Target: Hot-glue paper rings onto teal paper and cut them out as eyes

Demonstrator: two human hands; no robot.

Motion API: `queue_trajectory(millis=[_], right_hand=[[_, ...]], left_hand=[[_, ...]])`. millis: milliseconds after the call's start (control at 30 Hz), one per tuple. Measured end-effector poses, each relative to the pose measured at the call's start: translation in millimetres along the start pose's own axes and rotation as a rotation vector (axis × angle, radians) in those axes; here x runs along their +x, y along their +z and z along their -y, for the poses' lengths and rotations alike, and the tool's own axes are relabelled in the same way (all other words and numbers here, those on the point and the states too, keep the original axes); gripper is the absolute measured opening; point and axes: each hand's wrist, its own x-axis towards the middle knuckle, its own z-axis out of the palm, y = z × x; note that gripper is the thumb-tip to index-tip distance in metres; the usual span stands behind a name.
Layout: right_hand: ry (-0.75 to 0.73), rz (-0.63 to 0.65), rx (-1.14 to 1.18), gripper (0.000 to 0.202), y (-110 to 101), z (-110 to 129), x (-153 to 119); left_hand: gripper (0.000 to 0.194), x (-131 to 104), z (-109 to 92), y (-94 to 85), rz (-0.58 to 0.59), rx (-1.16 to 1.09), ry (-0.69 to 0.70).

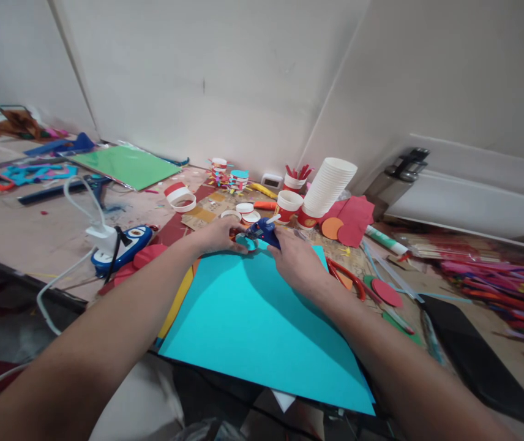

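Note:
My right hand (pixel 297 258) is closed around a dark blue glue gun (pixel 269 234) with a white glue stick poking out of its back. Its nozzle end meets a small turquoise round piece (pixel 247 243), pinched in the fingers of my left hand (pixel 222 235). Whether that piece is a paper disc or a covered cup part I cannot tell. Below both hands lies a large turquoise paper sheet (pixel 257 324), overhanging the near table edge. Just beyond the hands are cut white cup rings (pixel 245 209) and a red-and-white paper cup (pixel 288 207).
A leaning stack of paper cups (pixel 330 184) stands behind, near red paper circles (pixel 352 235). Red-handled scissors (pixel 349 275) lie right of the sheet. At left sits a blue power strip (pixel 124 248) with a white plug and cable. Pipe cleaners (pixel 501 288) pile up far right.

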Motion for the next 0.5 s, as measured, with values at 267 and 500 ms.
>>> queue_trajectory(millis=[267,500], right_hand=[[-0.001,0.006,-0.015,0.037,-2.8,0.0,-0.1],[0.03,0.065,-0.076,0.039,-18.2,7.7,-6.5]], left_hand=[[0.045,-0.9,-2.5,-0.7,0.004,-0.008,-0.006],[0.046,-1.2,-2.9,-1.3,-0.003,0.014,0.029]])
